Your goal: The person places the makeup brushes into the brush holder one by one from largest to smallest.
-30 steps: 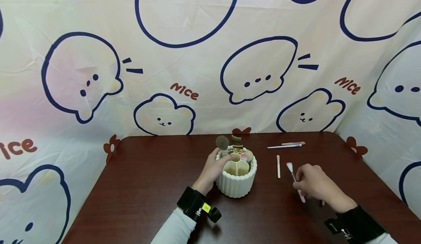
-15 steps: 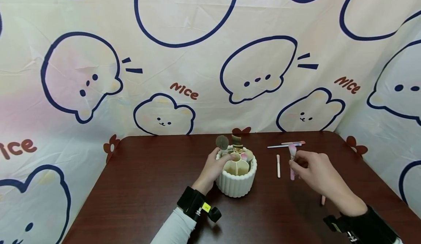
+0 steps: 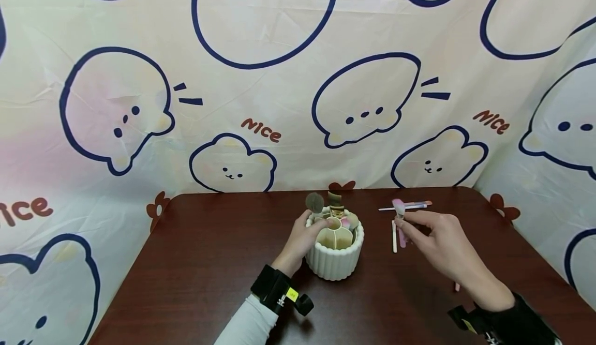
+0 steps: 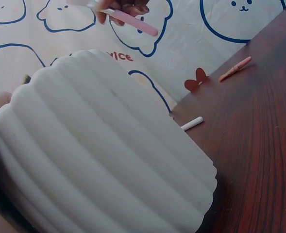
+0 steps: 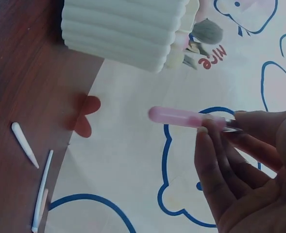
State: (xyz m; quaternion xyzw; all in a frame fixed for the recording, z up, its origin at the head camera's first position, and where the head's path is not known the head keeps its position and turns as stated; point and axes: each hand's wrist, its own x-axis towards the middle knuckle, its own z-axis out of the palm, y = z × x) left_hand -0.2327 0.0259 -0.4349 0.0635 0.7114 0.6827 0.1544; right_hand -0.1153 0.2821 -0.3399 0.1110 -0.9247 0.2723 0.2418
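one pink-handled brush (image 5: 174, 116) held up in the air by the right hand (image 3: 440, 241), to the right of the white pot (image 3: 334, 262) and apart from it. pinched between thumb and fingertips near the metal collar, bristles up and handle hanging down. on the pot's near left side, the left hand (image 3: 300, 241), with thumb over the rim and forefinger at the edge; gripping the rim, probably, but cannot tell about the remaining fingers, hidden behind wrist and wall. upright on the dark table (image 3: 223, 252), the pot, ribbed outside and divided inside by a cream insert (image 3: 335, 237). standing in it at the back, a round grey-green brush (image 3: 314, 202) and a few others, too small to tell apart. just beyond the right hand's fingertips, a short white stick (image 3: 394, 236) flat on the wood. near the far edge, two thin brushes (image 3: 391, 209) lying close together. partly hidden by the right forearm in the head view, a brown-tipped brush (image 4: 236, 69), plainly on the table in the left wrist view. behind everything, a pale cloth (image 3: 288, 91) with blue-outlined cartoon animals.
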